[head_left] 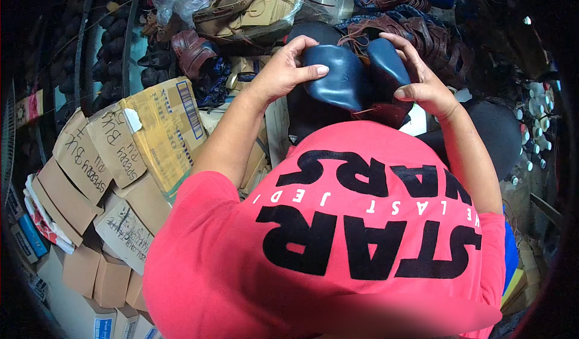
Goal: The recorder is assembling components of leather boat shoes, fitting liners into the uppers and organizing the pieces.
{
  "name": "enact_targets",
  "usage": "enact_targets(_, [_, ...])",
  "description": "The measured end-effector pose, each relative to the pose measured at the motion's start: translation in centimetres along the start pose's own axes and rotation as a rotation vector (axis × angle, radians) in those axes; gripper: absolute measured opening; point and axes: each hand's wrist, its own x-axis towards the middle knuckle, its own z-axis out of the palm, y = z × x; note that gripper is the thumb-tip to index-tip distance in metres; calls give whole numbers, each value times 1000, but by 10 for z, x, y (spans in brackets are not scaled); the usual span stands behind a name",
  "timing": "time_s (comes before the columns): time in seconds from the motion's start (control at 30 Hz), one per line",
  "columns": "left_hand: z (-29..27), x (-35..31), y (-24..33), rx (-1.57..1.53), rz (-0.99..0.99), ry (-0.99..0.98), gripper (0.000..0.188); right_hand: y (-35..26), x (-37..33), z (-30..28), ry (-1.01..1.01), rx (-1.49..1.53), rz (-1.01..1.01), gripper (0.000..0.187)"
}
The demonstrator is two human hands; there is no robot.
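My left hand grips a smooth, glossy blue-black form, thumb across its near face and fingers over its top edge. It looks like a shoe last, though its full shape is partly hidden. Beside it, a second glossy dark form, narrower and rounded at the top, is held by my right hand, with fingers curled round its far right side and thumb below. The two forms sit close together above my lap. Brown leather straps show just under them, near my shirt.
Brown strappy leather uppers lie heaped beyond my hands. Cardboard boxes and flaps pile up on the left, before racks of dark shoe-shaped pieces. Clear plastic wrap lies at the back. Several white-capped items stand at the right.
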Motion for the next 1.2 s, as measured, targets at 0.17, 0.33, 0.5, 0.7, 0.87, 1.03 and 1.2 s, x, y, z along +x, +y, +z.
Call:
enact_targets(0.17, [-4, 3, 2, 18, 4, -21, 38, 0, 1, 1, 18, 34, 5, 101])
enact_targets(0.33, [9, 3, 1, -128, 117, 119, 35, -4, 0, 0, 55, -5, -7, 95])
enact_targets(0.5, [31, 12, 15, 88, 432, 168, 47, -23, -16, -30, 276, 359, -164, 76])
enact_targets(0.7, [86, 13, 29, 986, 1031, -37, 54, -11, -30, -82, 459, 758, -115, 59])
enact_targets(0.87, [118, 42, 32, 1036, 708, -465, 48, -8, -23, -73, 568, 760, 35, 62])
enact_targets(1.03, [120, 50, 17, 846, 628, -603, 50, -7, -15, -59, 549, 710, 124, 66])
enact_targets(1.2, [131, 42, 10, 852, 562, -640, 45, 9, -16, -67, 411, 723, 260, 69])
